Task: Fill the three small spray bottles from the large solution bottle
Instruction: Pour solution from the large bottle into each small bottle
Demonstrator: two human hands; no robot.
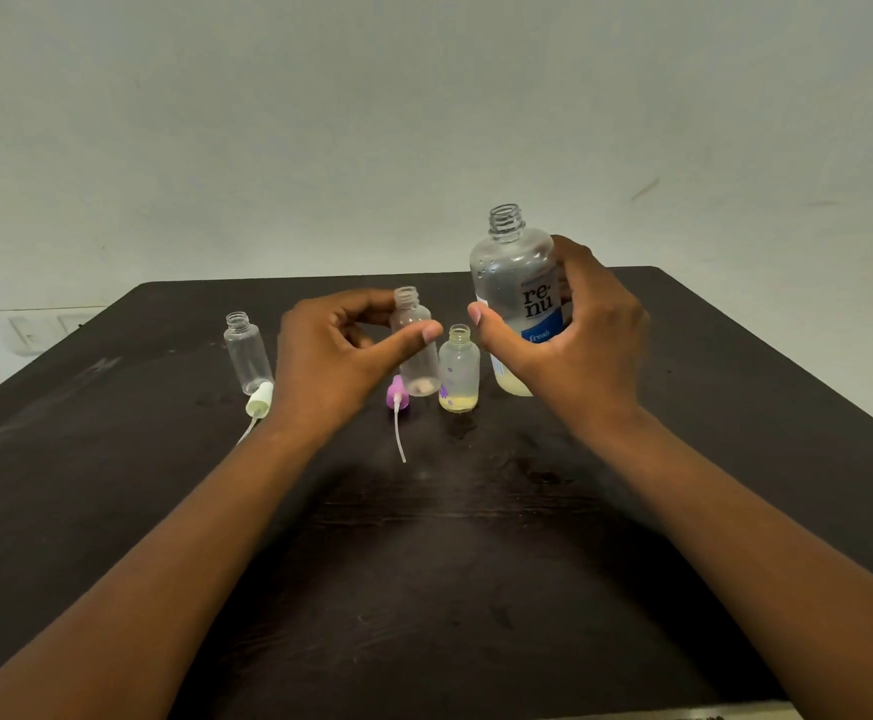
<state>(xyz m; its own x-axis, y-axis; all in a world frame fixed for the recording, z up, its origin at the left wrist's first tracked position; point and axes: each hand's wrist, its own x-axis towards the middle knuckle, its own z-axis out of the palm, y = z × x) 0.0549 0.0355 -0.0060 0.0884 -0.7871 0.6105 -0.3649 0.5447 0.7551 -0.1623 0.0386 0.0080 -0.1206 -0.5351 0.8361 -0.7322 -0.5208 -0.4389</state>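
Now the left hand [341, 350] pinches a small empty bottle [414, 345] just left of the big bottle [520, 298], which the right hand [574, 335] grips.

Two bare forearms, left hand [335, 350], right hand [569, 340], no sleeves, short fingernails

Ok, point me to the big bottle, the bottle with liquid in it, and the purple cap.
big bottle [515, 272]: head view, clear shoulder above the label.
bottle with liquid [458, 371]: head view, mid body.
purple cap [397, 397]: head view, cap body.
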